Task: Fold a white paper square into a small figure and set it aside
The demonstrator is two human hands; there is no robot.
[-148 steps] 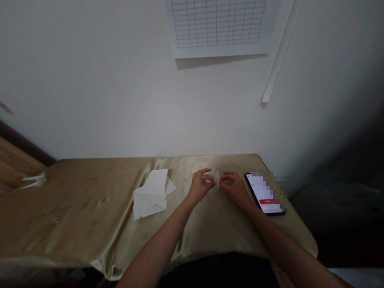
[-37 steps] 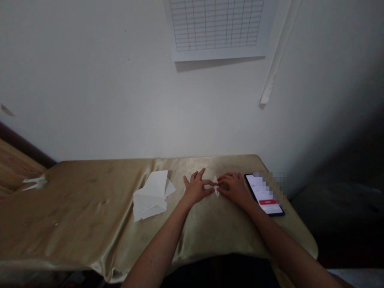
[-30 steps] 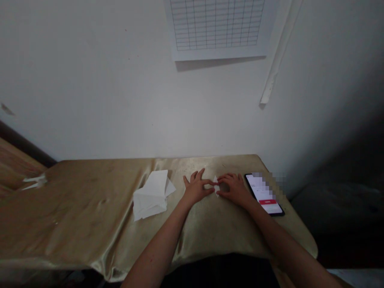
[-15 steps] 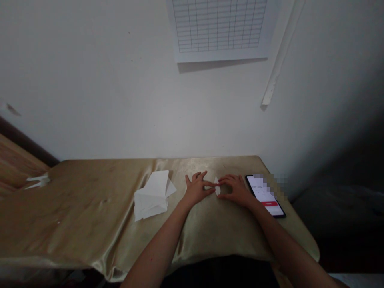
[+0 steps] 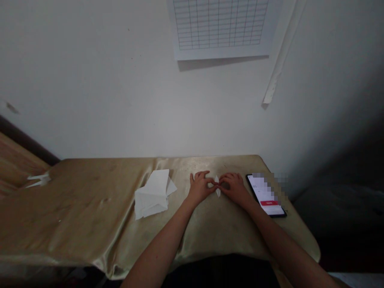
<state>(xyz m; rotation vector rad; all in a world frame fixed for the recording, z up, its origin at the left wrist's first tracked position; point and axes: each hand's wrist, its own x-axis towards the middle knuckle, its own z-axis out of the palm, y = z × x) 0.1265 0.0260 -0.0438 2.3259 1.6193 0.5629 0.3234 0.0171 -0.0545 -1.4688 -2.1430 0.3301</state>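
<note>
pinching from both sides: left hand [image 5: 200,187] and right hand [image 5: 235,188] meet at a small white paper piece [image 5: 218,193], thumb and index tip of each closed on its middle. change noted: half a second ago the left index lies stretched out to the piece and the right thumb stands off its index; now the left index is bent, both pinches are closed, and the fingertips almost touch across the paper. judgement: the work passes from pressing to gripping and shaping at the waist. any crease there is hidden by the fingers.

position: piece is between the hands, over the gold cloth [image 5: 90,208]; whether it rests on it, cannot tell. a loose pile of white sheets [image 5: 154,194] lies to the left, a lit phone [image 5: 264,192] just beyond the right hand.

orientation: long axis runs away from the person, crossing the line between the hands. both ends taper: one tip points to the wall [image 5: 192,116], the other back toward the person. spare left fingers are raised and spread; right ones curl near the far tip.
</note>
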